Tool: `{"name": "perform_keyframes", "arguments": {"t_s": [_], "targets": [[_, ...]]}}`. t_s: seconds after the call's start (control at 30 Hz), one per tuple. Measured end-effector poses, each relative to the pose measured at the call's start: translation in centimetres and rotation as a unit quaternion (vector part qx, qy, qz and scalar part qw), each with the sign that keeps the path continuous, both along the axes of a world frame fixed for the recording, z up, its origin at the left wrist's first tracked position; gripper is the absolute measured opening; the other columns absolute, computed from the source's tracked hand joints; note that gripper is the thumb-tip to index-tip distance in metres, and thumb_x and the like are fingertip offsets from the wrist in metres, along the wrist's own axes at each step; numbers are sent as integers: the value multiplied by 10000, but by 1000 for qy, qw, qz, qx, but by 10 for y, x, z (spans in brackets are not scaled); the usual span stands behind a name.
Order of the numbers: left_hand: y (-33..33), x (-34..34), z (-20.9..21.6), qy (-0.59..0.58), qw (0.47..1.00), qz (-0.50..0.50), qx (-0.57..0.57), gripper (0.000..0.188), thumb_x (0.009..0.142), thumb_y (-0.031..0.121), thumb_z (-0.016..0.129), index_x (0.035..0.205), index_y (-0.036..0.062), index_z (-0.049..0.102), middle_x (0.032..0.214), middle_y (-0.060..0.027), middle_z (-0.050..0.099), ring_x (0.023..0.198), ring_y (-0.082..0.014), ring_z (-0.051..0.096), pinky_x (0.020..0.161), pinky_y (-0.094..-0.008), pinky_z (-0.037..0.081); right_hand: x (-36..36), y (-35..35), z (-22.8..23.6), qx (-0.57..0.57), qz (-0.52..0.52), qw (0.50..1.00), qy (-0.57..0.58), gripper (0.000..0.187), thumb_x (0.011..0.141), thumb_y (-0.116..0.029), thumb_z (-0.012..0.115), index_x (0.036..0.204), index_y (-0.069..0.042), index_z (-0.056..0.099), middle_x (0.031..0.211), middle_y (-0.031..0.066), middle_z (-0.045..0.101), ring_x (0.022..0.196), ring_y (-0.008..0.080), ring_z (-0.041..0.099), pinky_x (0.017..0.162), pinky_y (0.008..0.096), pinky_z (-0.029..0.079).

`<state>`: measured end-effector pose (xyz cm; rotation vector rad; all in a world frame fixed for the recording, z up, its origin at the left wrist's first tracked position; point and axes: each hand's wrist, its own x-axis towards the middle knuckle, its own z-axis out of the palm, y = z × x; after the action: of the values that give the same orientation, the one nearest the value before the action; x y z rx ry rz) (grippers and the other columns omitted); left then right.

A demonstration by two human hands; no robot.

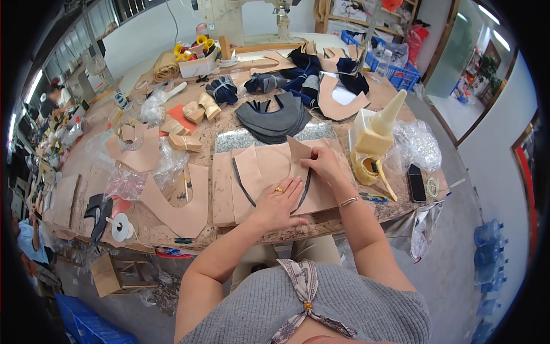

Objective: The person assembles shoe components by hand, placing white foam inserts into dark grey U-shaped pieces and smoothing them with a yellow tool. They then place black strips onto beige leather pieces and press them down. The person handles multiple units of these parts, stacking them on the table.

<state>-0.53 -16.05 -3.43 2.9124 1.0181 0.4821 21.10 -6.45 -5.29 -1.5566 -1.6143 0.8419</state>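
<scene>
on the worktop (269, 235), a tan u-shaped piece (247, 167) lies over tan sheets (222, 192), its arms pointing away from the person. the left hand (279, 204) presses flat across its lower curve, gripping nothing. rightward, a raised tan flap (298, 150) stands just left of the right hand (325, 165), the nearer one, whose grip pinches its edge.

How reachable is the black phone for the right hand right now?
Likely yes: the phone lies uncovered off to the right. The yellowish pot with its stick stands between, so the right hand would probably need to release the tan piece and go around.
</scene>
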Motion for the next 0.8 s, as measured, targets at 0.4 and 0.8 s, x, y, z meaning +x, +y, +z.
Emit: {"name": "perform_keyframes", "arguments": {"t_s": [0.4, 0.8], "targets": [[2, 0, 1, 0, 1000, -11, 6, 1048, 699, 742, 587, 1398, -15, 395, 1467, -145, 398, 1361, -296, 361, 1090, -412, 317, 9, 39, 0, 51, -3, 998, -31, 198, 703, -177, 786, 746, -4, 701, 664, 81, 661, 584, 137, 590, 563, 295, 476], [1, 1, -5, 1, 1000, -9, 1, 1073, 706, 762, 567, 1403, -31, 374, 1464, -189, 385, 1381, -324, 331, 1125, -428, 262, -21, -23, 12, 324, 39, 929, -174, 351, 760, -225, 725, 1045, -29, 663, 1077, 168, 618, 1055, 336, 558, 921, 434, 437]]}}
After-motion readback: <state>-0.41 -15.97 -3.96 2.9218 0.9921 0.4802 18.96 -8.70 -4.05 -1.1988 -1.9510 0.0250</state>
